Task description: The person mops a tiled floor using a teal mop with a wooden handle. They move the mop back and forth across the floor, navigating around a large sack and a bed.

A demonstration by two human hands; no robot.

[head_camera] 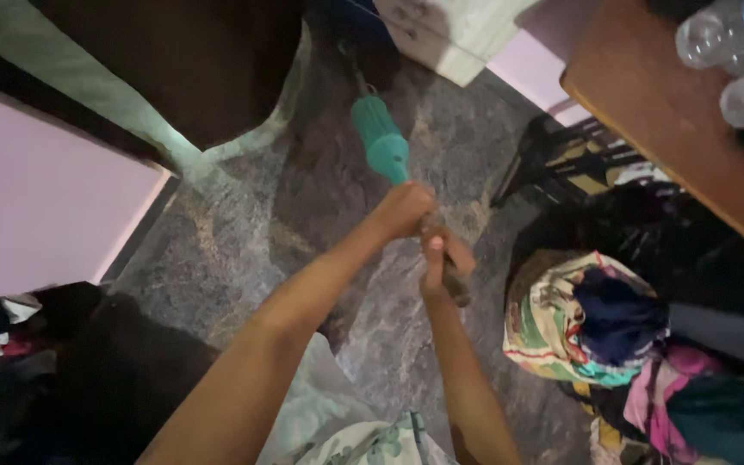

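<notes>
Step in hand, as judged: sweeping, mid-stroke. Both hands grip one broom (381, 146), which runs from centre frame up toward top centre.

Left hand (402, 209): fingers wrapped tight round the shaft just below the teal collar, at centre frame. Right hand (445, 263): closed in a fist on the lower end of the shaft, just below and right of the left hand; the dark butt end sticks out under it. The two hands are nearly touching.

Broom position: teal plastic part sits directly above the left hand, up and left of it; dark bristle end goes on toward the top edge, dim, detail can't be read. Bristles lie over the grey stone floor (243, 241).

Next move calls for, as judged: firm two-hand hold, stroke kept clear of the obstacles at right, i.e. cloth bundle (561, 319) at lower right and wooden table (665, 120) at upper right w/ bottles (725, 39) on it. Pink wall (36, 198) bounds the left side.
</notes>
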